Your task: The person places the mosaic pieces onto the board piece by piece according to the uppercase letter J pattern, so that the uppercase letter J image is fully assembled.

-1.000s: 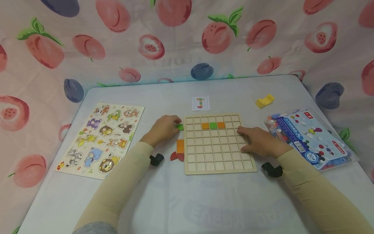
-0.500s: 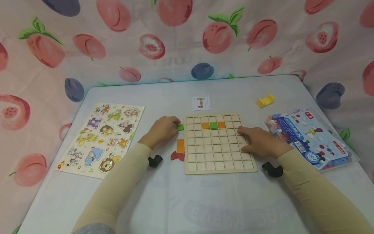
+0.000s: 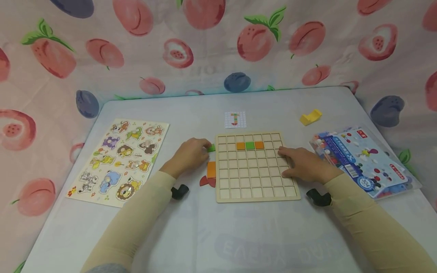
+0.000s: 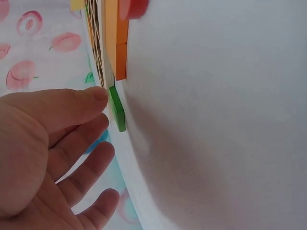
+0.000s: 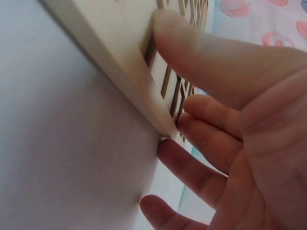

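Note:
My left hand (image 3: 191, 153) is at the left edge of the wooden grid board (image 3: 257, 199). In the left wrist view, its thumb and index fingertips are right at a flat green tile (image 4: 116, 109), the other fingers loosely bent. My right hand (image 3: 302, 163) rests on the board's right edge, fingers spread. The right wrist view shows the thumb over the grid and fingertips along the board's rim (image 5: 122, 81). Two orange tiles (image 3: 240, 146) and one green tile (image 3: 250, 145) between them sit in a row of the grid.
Left of the board lie orange pieces (image 3: 211, 169) and red quarter-round pieces (image 3: 203, 181). A pattern card (image 3: 235, 119) lies behind it. An animal puzzle board (image 3: 119, 163) is at left; a yellow block (image 3: 311, 117) and a packaged box (image 3: 365, 161) are at right.
My left hand has shifted slightly toward me, its fingertips staying by the green tile. My right hand stays on the board's edge.

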`<state>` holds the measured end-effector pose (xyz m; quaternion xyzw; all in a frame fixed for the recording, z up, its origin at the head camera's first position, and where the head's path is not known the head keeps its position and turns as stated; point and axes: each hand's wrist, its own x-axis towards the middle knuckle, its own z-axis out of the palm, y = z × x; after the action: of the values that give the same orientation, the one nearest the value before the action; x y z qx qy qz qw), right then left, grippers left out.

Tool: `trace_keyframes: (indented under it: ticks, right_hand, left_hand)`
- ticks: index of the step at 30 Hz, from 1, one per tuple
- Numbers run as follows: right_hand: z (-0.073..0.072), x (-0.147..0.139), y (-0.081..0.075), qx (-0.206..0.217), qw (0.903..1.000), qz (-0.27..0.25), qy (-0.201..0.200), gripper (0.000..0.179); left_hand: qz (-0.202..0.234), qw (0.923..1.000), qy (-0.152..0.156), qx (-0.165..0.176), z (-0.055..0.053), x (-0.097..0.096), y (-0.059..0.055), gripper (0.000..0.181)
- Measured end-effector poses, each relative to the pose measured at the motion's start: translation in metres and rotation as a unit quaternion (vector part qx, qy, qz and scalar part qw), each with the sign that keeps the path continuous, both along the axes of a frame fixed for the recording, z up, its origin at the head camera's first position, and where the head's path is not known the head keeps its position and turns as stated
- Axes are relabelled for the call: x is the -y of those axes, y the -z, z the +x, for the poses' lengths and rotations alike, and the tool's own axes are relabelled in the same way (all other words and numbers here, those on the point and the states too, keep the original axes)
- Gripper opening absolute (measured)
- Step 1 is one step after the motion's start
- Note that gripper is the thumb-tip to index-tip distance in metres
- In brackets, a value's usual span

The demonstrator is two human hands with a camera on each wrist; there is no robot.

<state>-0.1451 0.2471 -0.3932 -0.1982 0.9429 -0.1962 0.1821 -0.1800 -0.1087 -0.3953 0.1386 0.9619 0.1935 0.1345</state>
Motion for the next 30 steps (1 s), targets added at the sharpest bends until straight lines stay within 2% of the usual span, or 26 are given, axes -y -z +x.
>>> trace_keyframes:
  ticks: [14, 23, 30]
  right_hand:
    - [0.0, 0.0, -0.001, 0.003, 1.0, -0.002, 0.002, 0.073]
    - [0.0, 0.001, -0.002, 0.015, 0.9998, -0.004, 0.009, 0.073]
    - [0.0, -0.001, 0.001, 0.008, 0.9999, -0.003, 0.004, 0.073]
  left_hand:
    - [-0.018, 0.9993, 0.031, -0.01, 0.014, 0.007, 0.004, 0.042]
    - [-0.031, 0.9983, 0.047, -0.013, 0.019, 0.01, 0.003, 0.044]
    - [-0.028, 0.9976, 0.059, -0.023, 0.021, 0.01, 0.001, 0.041]
